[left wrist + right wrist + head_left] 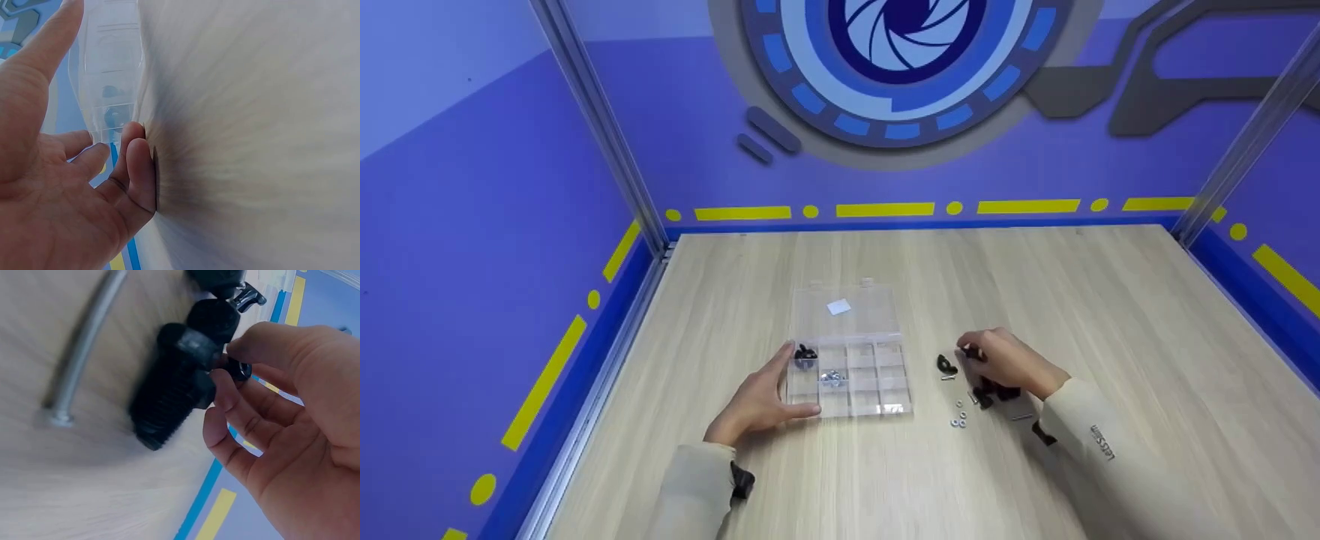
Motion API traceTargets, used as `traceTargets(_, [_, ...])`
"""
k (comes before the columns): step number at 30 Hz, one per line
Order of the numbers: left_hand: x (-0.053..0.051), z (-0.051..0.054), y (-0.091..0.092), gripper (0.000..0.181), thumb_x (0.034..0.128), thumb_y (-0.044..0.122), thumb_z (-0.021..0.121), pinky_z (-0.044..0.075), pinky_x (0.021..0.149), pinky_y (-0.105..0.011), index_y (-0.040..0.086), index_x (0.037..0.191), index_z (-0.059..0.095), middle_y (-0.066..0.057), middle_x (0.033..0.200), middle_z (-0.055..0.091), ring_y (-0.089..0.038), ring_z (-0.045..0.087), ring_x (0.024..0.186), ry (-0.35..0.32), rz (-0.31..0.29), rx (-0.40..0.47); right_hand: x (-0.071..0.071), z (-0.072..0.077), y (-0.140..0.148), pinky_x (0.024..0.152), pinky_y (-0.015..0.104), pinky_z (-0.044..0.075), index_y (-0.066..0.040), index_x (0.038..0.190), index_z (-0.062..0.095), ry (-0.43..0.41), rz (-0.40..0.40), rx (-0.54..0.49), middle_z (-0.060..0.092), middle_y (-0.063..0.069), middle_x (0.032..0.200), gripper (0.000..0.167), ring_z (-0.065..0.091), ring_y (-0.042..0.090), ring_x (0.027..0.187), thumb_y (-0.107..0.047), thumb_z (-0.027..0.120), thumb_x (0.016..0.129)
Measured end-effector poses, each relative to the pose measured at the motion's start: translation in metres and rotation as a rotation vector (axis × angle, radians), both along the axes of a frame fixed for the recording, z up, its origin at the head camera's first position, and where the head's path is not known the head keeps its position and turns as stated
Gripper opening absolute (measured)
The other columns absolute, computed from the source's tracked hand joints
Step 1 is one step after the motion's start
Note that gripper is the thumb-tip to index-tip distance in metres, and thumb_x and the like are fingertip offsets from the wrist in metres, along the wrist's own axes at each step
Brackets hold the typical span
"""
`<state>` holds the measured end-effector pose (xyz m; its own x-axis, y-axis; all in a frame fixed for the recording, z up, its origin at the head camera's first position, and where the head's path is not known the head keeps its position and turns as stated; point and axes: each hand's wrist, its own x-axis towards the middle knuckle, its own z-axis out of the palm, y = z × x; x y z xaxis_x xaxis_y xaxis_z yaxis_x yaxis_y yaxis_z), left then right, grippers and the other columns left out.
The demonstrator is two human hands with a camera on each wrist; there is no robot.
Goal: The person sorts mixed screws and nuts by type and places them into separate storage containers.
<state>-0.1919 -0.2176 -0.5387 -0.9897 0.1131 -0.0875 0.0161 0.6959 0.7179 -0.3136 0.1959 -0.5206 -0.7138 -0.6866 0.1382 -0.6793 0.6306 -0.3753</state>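
Two pale sleeves (690, 491) cross the wooden tabletop (840, 487), cut off at the lower edge. Small silver nuts (958, 423) lie loose to the right of the clear compartment box (864, 383), near a silver rod (85, 347). The left hand (760, 397), thumb and fingers spread apart, touches the box's left side; the right hand (1011, 365) pinches a small black part (239, 370) and partly hides the black fittings (985, 397) beneath. Shiny bits (832, 378) in one compartment blur together. Behind lies the open transparent lid (847, 322), faint against the wood, then the purple wall (697, 180).
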Motion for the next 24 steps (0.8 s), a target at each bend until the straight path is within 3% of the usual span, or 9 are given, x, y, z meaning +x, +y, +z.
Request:
traceTargets(3, [0.0, 0.001, 0.0, 0.12, 0.0756, 0.049, 0.09, 0.021, 0.125, -0.05, 0.01, 0.165, 0.02, -0.012, 0.17, 0.02, -0.035, 0.023, 0.154, 0.0, -0.006, -0.004, -0.002, 0.005, -0.007, 0.078, 0.043, 0.061, 0.007, 0.116, 0.069, 0.0, -0.027, -0.025, 0.074, 0.017, 0.104, 0.025, 0.071, 0.027, 0.091, 0.004, 0.069, 0.091])
traceTargets(6, [0.0, 0.0, 0.0, 0.12, 0.0753, 0.049, 0.09, 0.021, 0.125, -0.051, 0.009, 0.165, 0.02, -0.013, 0.17, 0.02, -0.036, 0.023, 0.154, 0.004, -0.013, -0.001, -0.004, 0.011, -0.016, 0.074, 0.039, 0.061, 0.006, 0.115, 0.07, -0.008, -0.029, -0.054, 0.075, 0.016, 0.103, 0.023, 0.071, 0.023, 0.086, 0.001, 0.07, 0.092])
traceTargets(10, [0.0, 0.001, -0.002, 0.121, 0.0748, 0.049, 0.09, 0.02, 0.125, -0.052, 0.01, 0.165, 0.02, -0.013, 0.17, 0.02, -0.037, 0.023, 0.154, 0.005, -0.011, 0.005, -0.007, 0.022, -0.029, 0.07, 0.034, 0.061, 0.007, 0.112, 0.071, 0.009, 0.022, -0.073, 0.075, 0.016, 0.1, 0.022, 0.071, 0.02, 0.081, 0.005, 0.068, 0.091])
traceTargets(16, [0.0, 0.001, -0.002, 0.121, 0.0747, 0.049, 0.09, 0.02, 0.125, -0.051, 0.01, 0.165, 0.02, -0.013, 0.17, 0.02, -0.036, 0.023, 0.154, 0.01, -0.005, 0.0, -0.01, 0.028, -0.052, 0.076, 0.037, 0.062, 0.008, 0.112, 0.071, 0.061, 0.096, -0.093, 0.074, 0.017, 0.102, 0.024, 0.072, 0.026, 0.087, 0.01, 0.064, 0.089])
traceTargets(24, [0.0, 0.001, -0.001, 0.121, 0.0749, 0.05, 0.09, 0.021, 0.125, -0.051, 0.009, 0.165, 0.02, -0.014, 0.169, 0.02, -0.037, 0.024, 0.153, 0.025, -0.016, -0.009, -0.007, 0.037, -0.095, 0.076, 0.038, 0.061, 0.001, 0.114, 0.068, 0.115, 0.14, -0.093, 0.072, 0.014, 0.103, 0.028, 0.07, 0.024, 0.088, 0.011, 0.062, 0.089])
